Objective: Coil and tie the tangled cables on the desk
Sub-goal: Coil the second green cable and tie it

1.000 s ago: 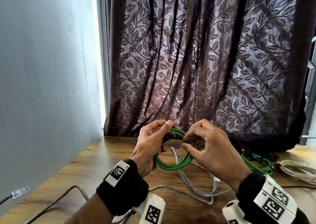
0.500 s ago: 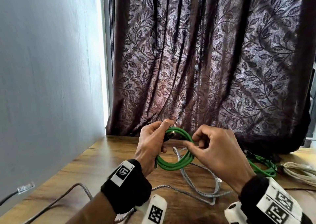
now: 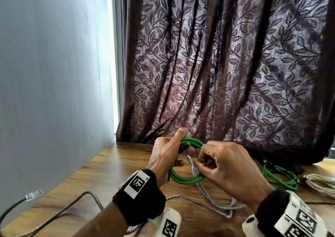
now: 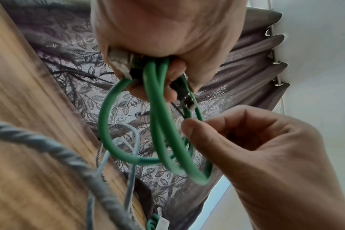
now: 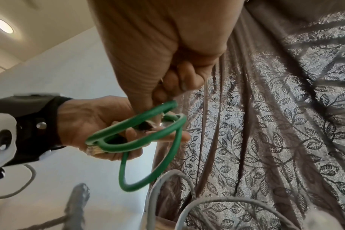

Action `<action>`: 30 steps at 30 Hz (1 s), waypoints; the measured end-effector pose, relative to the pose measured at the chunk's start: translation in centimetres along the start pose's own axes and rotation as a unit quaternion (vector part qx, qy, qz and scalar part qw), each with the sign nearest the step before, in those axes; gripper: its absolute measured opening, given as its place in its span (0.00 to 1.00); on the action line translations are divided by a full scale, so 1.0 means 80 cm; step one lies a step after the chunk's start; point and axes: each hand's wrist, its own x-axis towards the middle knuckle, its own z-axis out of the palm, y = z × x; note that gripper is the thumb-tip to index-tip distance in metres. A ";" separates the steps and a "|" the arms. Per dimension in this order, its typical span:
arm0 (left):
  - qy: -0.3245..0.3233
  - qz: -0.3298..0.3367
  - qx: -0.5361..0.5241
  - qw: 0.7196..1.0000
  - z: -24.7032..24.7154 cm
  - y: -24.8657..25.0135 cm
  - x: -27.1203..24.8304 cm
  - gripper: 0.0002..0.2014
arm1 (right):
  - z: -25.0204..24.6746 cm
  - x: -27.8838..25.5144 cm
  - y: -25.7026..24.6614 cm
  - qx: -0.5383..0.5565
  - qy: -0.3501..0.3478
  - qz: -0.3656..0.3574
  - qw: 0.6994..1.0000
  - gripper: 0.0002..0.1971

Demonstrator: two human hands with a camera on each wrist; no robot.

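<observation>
A green cable coil (image 3: pixel 188 179) hangs above the wooden desk (image 3: pixel 112 166), held upright. My left hand (image 3: pixel 176 146) grips its left side, thumb on top, and clamps the loops and a dark plug (image 3: pixel 184 147) together; the left wrist view shows these loops (image 4: pixel 163 124) running out of the fist (image 4: pixel 167 74). My right hand (image 3: pixel 204 159) has curled fingers at the coil's right side and pinches a thin dark tie strand (image 4: pixel 177 109). In the right wrist view its fingertips (image 5: pixel 167 91) sit just above the coil (image 5: pixel 140 140).
A loose grey braided cable (image 3: pixel 213 200) sprawls on the desk below my hands. A second green cable (image 3: pixel 279 177) and a cream cable (image 3: pixel 322 184) lie at the right. A clear plug (image 3: pixel 33 194) hangs off the left edge. A dark leaf-patterned curtain (image 3: pixel 217 73) hangs behind.
My right hand has slid from the top of the coil down to its right side, fingers curled tighter. The left hand keeps its grip on the coil.
</observation>
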 end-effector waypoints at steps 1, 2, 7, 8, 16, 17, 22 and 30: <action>-0.011 0.010 0.017 1.000 0.000 -0.002 0.000 0.20 | 0.000 0.000 -0.001 -0.012 0.006 -0.005 1.000 0.14; -0.026 0.023 0.032 0.999 0.001 -0.004 0.000 0.17 | 0.000 0.000 -0.001 -0.025 0.014 -0.010 1.000 0.14; -0.090 0.030 0.018 0.995 0.002 -0.011 0.000 0.11 | 0.002 0.000 -0.002 -0.083 0.026 -0.054 0.995 0.14; -0.100 0.035 0.016 0.994 0.003 -0.011 0.000 0.12 | 0.002 0.000 -0.002 -0.093 0.023 -0.065 0.993 0.13; -0.108 0.062 0.021 0.992 -0.001 -0.012 0.003 0.10 | 0.002 0.002 0.010 -0.022 0.003 -0.082 0.996 0.08; -0.103 0.059 0.014 0.993 -0.002 -0.012 0.004 0.10 | -0.001 0.003 0.013 0.010 0.014 -0.074 0.997 0.06; -0.080 0.043 -0.012 0.996 -0.003 -0.008 0.007 0.08 | -0.008 0.004 0.014 0.141 0.069 -0.010 0.988 0.22; -0.065 0.025 -0.013 0.998 -0.001 -0.007 0.007 0.09 | -0.026 0.012 0.014 0.497 0.156 0.209 0.828 0.30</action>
